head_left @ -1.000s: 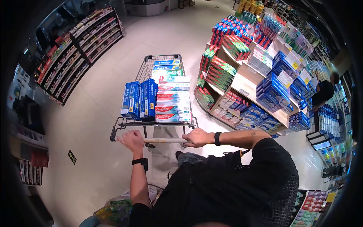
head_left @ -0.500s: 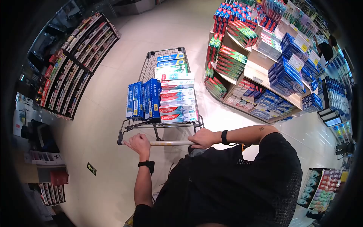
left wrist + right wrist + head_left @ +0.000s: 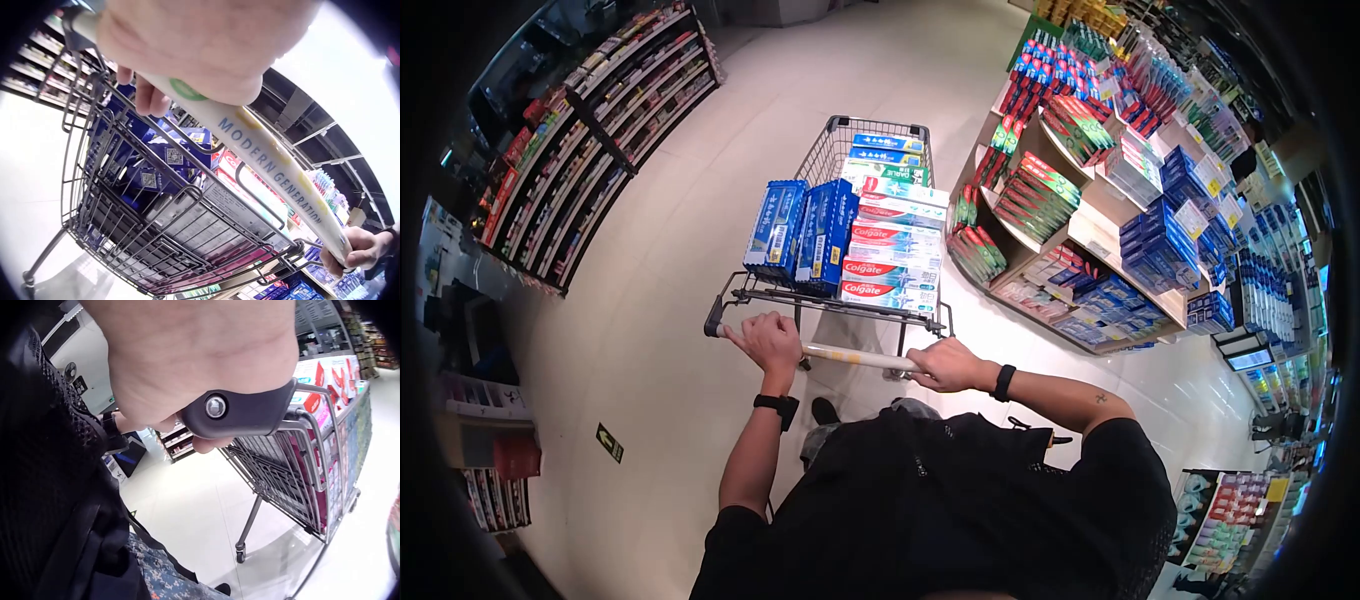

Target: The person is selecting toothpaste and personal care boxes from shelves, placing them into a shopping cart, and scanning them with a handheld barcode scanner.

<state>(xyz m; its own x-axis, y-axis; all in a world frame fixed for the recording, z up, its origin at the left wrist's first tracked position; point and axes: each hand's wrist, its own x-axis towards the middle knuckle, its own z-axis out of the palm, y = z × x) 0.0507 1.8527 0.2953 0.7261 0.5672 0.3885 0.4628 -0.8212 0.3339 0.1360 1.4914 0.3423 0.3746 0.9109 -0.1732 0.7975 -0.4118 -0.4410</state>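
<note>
In the head view my left hand (image 3: 768, 345) grips the left end of a shopping cart's pale handle (image 3: 840, 356). My right hand (image 3: 948, 365) holds the handle's right end, close to my body. From the left wrist view, fingertips (image 3: 152, 101) curl under the bar, which carries printed lettering. A dark end cap (image 3: 247, 412) shows beneath my right palm in the right wrist view. The wire cart (image 3: 828, 150) carries stacked Colgate toothpaste boxes (image 3: 892, 270), two upright blue packs (image 3: 826, 235), and more toothpaste boxes (image 3: 885, 150) toward its front.
A tiered toothpaste display (image 3: 1100, 235) stands close on the cart's right. To the left, a curved rack (image 3: 600, 140) holds small packaged goods. Pale tiled floor (image 3: 780, 70) runs ahead between them. A green arrow sign (image 3: 609, 442) lies on the floor at left.
The cart has shifted rightward and slightly up in the head view, its front end pointing more to the right. Both hands keep their hold on the handle. The floor arrow sits slightly lower.
</note>
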